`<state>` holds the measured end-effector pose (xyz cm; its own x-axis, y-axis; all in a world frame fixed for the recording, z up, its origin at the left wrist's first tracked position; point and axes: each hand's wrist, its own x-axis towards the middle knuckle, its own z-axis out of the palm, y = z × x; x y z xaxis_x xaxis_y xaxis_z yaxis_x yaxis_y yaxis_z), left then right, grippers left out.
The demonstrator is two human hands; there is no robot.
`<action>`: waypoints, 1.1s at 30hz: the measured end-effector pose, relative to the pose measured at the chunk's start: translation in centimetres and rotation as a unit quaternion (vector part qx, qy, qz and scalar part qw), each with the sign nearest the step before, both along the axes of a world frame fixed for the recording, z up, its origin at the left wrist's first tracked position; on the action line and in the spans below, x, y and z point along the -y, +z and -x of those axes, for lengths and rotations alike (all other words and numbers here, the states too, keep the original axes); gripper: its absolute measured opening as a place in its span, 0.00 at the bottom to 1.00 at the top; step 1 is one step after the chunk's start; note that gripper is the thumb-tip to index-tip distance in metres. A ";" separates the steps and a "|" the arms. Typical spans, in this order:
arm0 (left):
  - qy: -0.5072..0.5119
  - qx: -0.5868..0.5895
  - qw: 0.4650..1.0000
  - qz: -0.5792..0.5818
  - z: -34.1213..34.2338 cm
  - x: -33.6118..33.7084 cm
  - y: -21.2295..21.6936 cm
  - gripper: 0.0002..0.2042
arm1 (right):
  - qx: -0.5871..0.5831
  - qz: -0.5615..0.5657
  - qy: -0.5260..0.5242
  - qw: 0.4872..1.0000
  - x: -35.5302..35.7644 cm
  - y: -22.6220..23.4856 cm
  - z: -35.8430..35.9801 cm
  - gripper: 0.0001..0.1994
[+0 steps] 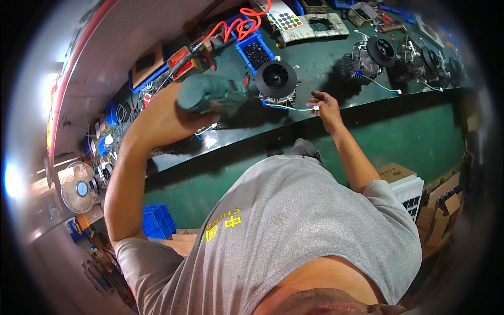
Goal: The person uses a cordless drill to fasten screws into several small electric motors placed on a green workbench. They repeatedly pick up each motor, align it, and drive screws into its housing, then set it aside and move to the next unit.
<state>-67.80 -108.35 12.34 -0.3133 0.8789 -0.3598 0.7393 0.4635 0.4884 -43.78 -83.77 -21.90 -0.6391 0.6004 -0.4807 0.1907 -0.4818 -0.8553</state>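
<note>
Motor [276, 80], black and round with a finned grey base, stands on the green bench [315, 63] at about 12 o'clock from the person's chest. A blue and yellow lead [289, 107] runs from its base toward 3 o'clock and ends in a small white plug. The right hand [325, 105] sits at that plug, fingers narrowed around the lead's end, resting on the bench edge. The left hand [181, 113], at 9 o'clock of the motor, is closed round the grip of a green power driver [210, 93] whose nose points at the motor's base. At 11 o'clock of the motor lies a blue tray [254, 51] of dark small parts, with a coiled orange hose [239, 23] beyond it. More motors [375, 55] stand at 2 o'clock, well apart
</note>
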 end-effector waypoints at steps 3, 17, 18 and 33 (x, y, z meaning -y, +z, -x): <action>0.050 0.109 0.993 -0.017 -0.4 2.8 0.1 0.18 | -0.078 0.011 -0.065 0.995 -1.2 0.8 -1.2 0.21; 0.242 0.286 0.907 -0.191 -6.6 6.9 -8.5 0.14 | -0.175 0.072 -0.107 0.976 2.1 10.9 0.5 0.17; 0.210 0.262 0.920 -0.202 -6.7 6.8 -8.7 0.15 | -0.166 0.077 -0.110 0.977 2.1 10.8 0.6 0.17; 0.242 0.265 0.912 -0.199 -7.9 6.6 -9.8 0.16 | -0.205 0.212 -0.135 0.946 2.1 9.3 0.6 0.11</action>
